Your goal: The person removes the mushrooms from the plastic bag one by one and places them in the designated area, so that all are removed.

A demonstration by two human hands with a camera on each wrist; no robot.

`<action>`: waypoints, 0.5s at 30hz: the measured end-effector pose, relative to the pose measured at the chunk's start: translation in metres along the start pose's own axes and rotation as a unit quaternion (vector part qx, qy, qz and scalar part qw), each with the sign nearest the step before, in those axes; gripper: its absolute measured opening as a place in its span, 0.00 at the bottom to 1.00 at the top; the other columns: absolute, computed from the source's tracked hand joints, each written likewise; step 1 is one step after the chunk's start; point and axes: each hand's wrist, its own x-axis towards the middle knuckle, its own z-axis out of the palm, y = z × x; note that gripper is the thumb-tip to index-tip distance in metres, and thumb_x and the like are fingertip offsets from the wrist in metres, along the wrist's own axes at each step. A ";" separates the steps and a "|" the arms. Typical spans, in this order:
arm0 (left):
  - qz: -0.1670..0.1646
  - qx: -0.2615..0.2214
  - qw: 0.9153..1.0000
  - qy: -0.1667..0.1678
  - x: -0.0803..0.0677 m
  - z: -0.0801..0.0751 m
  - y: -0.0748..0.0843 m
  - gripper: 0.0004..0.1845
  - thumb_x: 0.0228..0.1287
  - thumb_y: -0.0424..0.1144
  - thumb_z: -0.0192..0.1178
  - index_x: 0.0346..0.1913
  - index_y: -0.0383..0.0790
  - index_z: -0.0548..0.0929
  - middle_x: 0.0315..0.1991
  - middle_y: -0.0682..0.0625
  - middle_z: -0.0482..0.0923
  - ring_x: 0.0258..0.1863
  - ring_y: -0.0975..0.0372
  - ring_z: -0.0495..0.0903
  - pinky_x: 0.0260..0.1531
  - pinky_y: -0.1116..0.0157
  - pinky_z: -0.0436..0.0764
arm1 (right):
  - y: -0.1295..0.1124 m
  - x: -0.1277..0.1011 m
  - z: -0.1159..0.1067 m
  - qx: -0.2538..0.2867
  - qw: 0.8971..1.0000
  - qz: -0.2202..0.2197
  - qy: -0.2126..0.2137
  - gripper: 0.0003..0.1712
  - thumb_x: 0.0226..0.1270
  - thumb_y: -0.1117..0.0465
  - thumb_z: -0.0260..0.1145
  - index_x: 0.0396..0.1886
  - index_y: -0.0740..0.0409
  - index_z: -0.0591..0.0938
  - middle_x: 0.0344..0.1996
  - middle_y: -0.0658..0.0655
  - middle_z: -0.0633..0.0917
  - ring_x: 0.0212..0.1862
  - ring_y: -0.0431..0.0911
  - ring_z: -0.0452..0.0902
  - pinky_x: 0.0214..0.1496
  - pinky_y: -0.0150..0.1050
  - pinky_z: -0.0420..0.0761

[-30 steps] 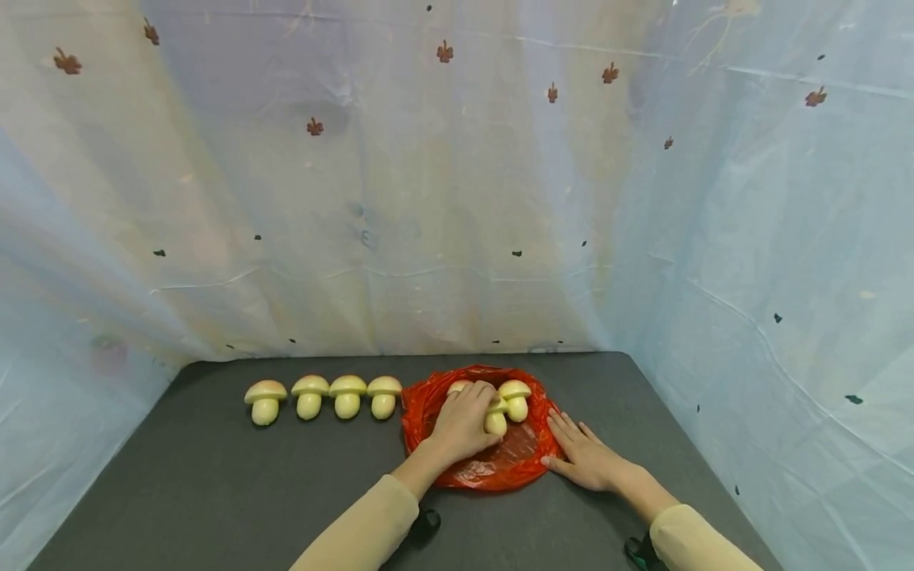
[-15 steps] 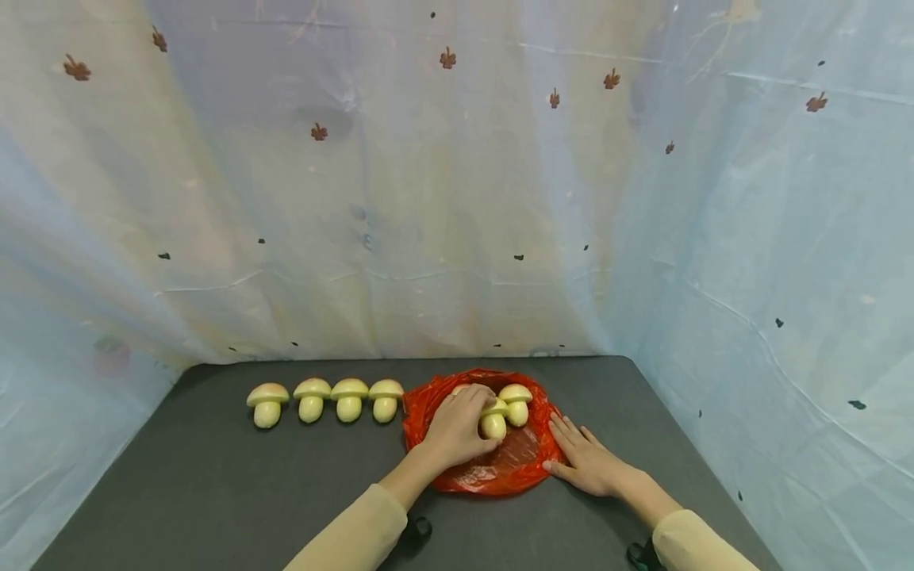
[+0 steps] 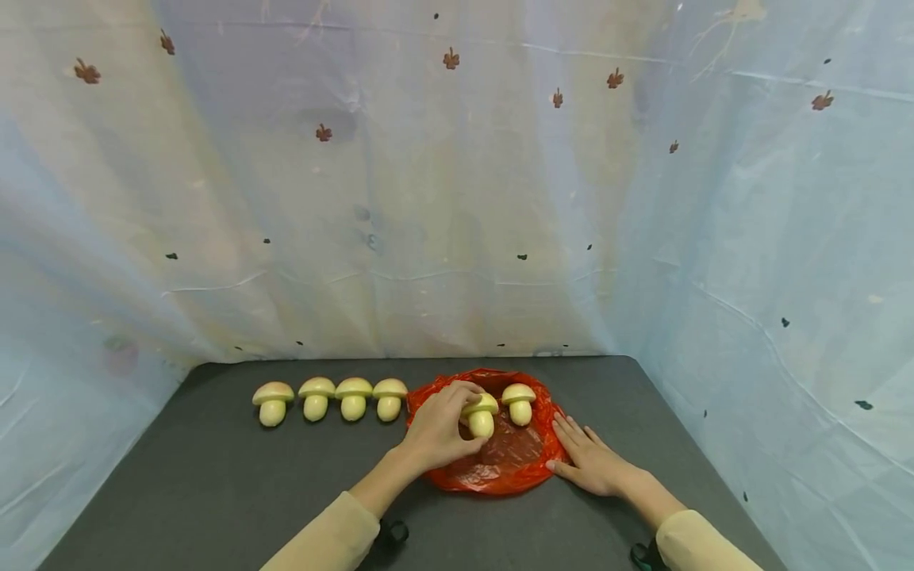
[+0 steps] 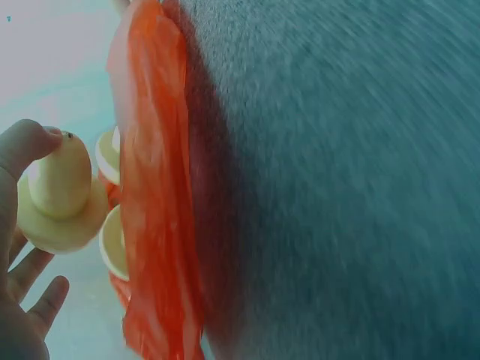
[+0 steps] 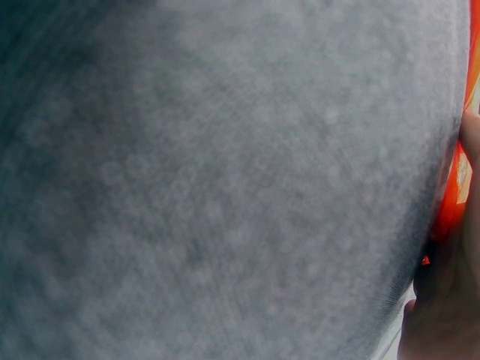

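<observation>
My left hand [image 3: 439, 424] grips a toy mushroom [image 3: 481, 420] with a pale stem and a yellowish cap, over the left part of an open red plastic bag [image 3: 493, 482]. The left wrist view shows the thumb on the stem end of the held mushroom [image 4: 64, 187], with the fingers under its cap. Two more mushrooms sit in the bag there; in the head view one mushroom [image 3: 519, 404] shows at the right, and the other is hidden by my hand. My right hand [image 3: 589, 462] lies with straight fingers against the bag's right rim.
Several like mushrooms [image 3: 353, 399] stand in a row on the dark grey table [image 3: 236, 492], left of the bag. A pale plastic curtain [image 3: 421, 198] closes off the back and both sides.
My left hand has moved left with the mushroom, away from the one at the right in the bag. The right hand stays at the bag's rim.
</observation>
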 end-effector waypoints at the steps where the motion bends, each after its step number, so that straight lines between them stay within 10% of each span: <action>1: 0.005 -0.001 1.000 0.006 -0.002 -0.002 -0.001 0.31 0.52 0.50 0.80 0.56 0.46 0.79 0.62 0.55 0.76 0.53 0.61 0.80 0.51 0.56 0.82 | -0.001 0.000 0.000 0.000 1.000 0.001 0.000 0.53 0.77 0.30 0.54 0.83 0.63 0.55 0.83 0.62 0.51 0.83 0.62 0.43 0.80 0.67 0.46; 15: 0.045 0.034 0.997 0.043 -0.024 -0.037 -0.022 0.31 0.49 0.48 0.81 0.55 0.46 0.80 0.60 0.53 0.78 0.52 0.61 0.82 0.47 0.59 0.84 | -0.018 -0.007 -0.012 0.016 1.000 0.004 -0.009 0.53 0.78 0.33 0.56 0.83 0.67 0.55 0.82 0.68 0.52 0.82 0.67 0.43 0.78 0.70 0.44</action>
